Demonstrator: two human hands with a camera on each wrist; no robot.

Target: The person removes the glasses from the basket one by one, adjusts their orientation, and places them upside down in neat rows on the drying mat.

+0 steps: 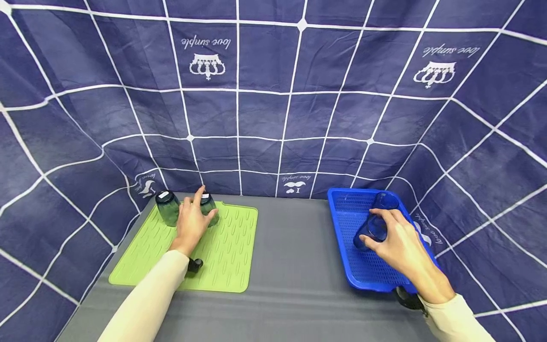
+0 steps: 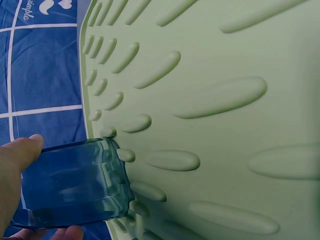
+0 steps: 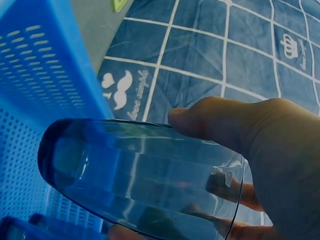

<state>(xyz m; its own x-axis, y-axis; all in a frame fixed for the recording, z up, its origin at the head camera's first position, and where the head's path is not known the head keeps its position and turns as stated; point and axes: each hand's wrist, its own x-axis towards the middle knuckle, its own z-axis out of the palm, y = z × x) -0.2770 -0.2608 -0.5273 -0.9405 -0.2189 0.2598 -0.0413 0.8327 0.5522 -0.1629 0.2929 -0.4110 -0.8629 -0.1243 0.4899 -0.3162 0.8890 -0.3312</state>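
Observation:
On the green drying mat (image 1: 231,247), my left hand (image 1: 191,221) grips a tinted glass (image 1: 209,204), thumb on one side and fingers on the other. The left wrist view has this glass (image 2: 75,182) with its far end right at the ribbed mat. A second, similar glass (image 1: 168,209) stands on the mat just left of that hand. My right hand (image 1: 397,242) holds a blue-looking clear glass (image 3: 145,175) over the blue basket (image 1: 348,261), thumb and fingers around its rim end, thick end pointing away. Another glass (image 1: 386,200) is behind it in the basket.
The basket has perforated walls and sits at the right of the grey table (image 1: 295,256). A blue checked cloth (image 1: 265,114) hangs behind and along both sides. Dark camera straps (image 1: 194,265) circle the wrists.

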